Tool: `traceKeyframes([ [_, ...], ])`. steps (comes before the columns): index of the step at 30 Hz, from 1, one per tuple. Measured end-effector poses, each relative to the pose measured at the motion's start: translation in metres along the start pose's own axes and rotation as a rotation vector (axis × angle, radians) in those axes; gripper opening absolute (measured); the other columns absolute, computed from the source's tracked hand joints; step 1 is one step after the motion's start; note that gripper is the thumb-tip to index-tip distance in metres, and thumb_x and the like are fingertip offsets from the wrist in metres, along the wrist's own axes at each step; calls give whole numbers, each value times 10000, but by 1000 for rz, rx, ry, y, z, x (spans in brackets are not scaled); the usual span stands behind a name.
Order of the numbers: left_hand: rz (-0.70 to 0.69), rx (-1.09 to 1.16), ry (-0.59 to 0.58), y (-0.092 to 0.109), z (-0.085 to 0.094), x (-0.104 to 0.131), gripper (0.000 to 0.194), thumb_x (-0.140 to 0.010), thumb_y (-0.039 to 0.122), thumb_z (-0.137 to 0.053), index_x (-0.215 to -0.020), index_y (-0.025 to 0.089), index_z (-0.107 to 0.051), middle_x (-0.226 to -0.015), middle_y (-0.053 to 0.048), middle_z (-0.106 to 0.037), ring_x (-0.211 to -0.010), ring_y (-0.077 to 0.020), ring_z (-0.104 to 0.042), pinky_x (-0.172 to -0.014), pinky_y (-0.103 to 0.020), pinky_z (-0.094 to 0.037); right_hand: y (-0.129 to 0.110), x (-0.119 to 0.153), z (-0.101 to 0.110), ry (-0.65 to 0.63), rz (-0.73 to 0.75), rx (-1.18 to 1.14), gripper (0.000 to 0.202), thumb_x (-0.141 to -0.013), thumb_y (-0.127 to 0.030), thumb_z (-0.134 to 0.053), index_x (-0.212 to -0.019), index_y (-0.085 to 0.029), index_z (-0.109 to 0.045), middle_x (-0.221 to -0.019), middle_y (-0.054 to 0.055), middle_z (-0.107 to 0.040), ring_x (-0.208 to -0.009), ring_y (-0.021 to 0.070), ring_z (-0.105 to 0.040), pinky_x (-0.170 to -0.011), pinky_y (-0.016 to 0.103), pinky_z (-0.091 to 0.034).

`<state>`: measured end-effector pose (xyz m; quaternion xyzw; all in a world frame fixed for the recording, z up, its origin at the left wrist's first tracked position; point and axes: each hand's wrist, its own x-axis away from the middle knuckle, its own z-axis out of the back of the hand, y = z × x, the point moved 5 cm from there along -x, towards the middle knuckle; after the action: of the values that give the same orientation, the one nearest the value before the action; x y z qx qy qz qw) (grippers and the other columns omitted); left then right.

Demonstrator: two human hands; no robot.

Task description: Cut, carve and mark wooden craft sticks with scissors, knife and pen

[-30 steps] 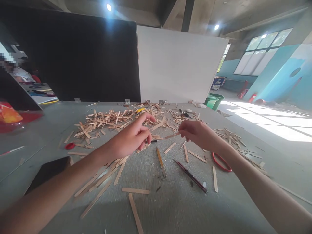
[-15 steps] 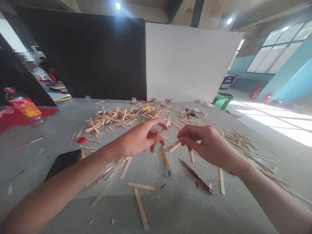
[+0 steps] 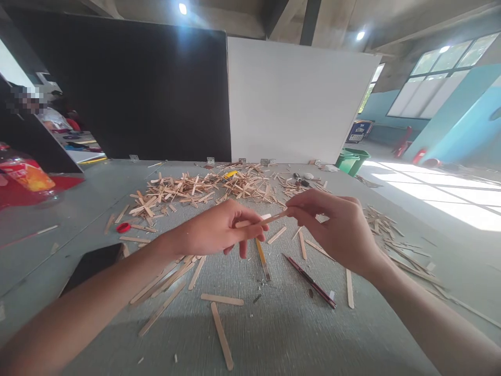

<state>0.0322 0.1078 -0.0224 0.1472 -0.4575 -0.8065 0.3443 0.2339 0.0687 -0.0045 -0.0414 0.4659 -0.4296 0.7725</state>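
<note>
In front of me, my left hand has its thumb and fingers closed round a wooden craft stick, with a pale end showing at the fingertips. My right hand pinches the right end of another craft stick, whose left end meets my left fingertips. Whether the two sticks touch is hard to make out. Below the hands lie a slim yellow tool with a grey end and a dark red pointed tool. Two loose craft sticks rest nearer to me.
A heap of craft sticks spreads across the back of the table, with a yellow object on it. More sticks lie right. Leftward are a red cap, a dark block and a bottle. Upright panels stand behind.
My hands have come together. The right hand's stick has risen and swung left against my left fingertips, and my left fingers have closed more. The view has shifted slightly.
</note>
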Motion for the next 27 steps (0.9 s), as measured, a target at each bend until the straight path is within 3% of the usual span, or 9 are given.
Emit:
traceKeyframes([
  [3,21,-68,98,-4,7,-3,333,-1038,436,-585,-924,191,-779,-912,-55,-797,-634,-147,-724,-471,-226,-441,-2,-4,10,37,20,71,134,-1012,-288,-687,-1116,-237,-755,-954,11,-814,-732,150,-739,-657,279,-597],
  [6,49,-226,199,-10,15,-6,350,-1041,409,-559,-860,190,-763,-864,-46,-795,-632,-150,-735,-537,-244,-480,7,-10,29,187,-59,194,259,-993,-308,-679,-1235,-224,-721,-1115,60,-805,-789,179,-742,-676,314,-612],
  [9,62,-318,276,-16,25,-8,352,-1040,372,-538,-813,183,-731,-855,-49,-795,-633,-154,-740,-577,-261,-483,21,-15,43,225,-159,275,173,-981,-312,-657,-1107,-237,-748,-1015,41,-811,-741,186,-727,-687,344,-596],
  [12,65,-367,331,-19,33,-8,347,-1034,384,-539,-815,188,-725,-878,-61,-806,-639,-166,-737,-578,-276,-467,33,-20,48,76,-230,331,169,-971,-321,-633,-976,-244,-783,-847,26,-800,-691,205,-725,-669,376,-560],
  [14,66,-401,356,-19,36,-6,353,-1029,401,-544,-814,192,-730,-849,-68,-807,-641,-179,-733,-577,-283,-458,38,-21,57,29,-303,350,186,-963,-324,-627,-948,-243,-795,-842,35,-806,-664,208,-722,-633,378,-529],
  [20,75,-448,378,-21,42,-9,351,-1001,359,-571,-755,181,-746,-666,-53,-768,-533,-166,-685,-516,-272,-424,44,-17,96,171,-542,412,262,-967,-380,-634,-832,-218,-789,-613,45,-713,-546,183,-653,-482,334,-416],
  [23,85,-444,398,-33,51,-16,367,-1003,325,-543,-747,159,-747,-732,-82,-793,-549,-165,-714,-512,-259,-456,44,-17,100,196,-535,417,290,-964,-402,-644,-806,-210,-792,-604,52,-710,-531,171,-642,-506,354,-426],
  [27,116,-435,393,-54,65,-24,316,-987,285,-570,-746,155,-728,-743,-85,-783,-583,-173,-743,-500,-237,-495,49,-19,81,110,-432,398,214,-960,-360,-646,-903,-222,-800,-759,80,-783,-561,172,-659,-550,363,-449],
])
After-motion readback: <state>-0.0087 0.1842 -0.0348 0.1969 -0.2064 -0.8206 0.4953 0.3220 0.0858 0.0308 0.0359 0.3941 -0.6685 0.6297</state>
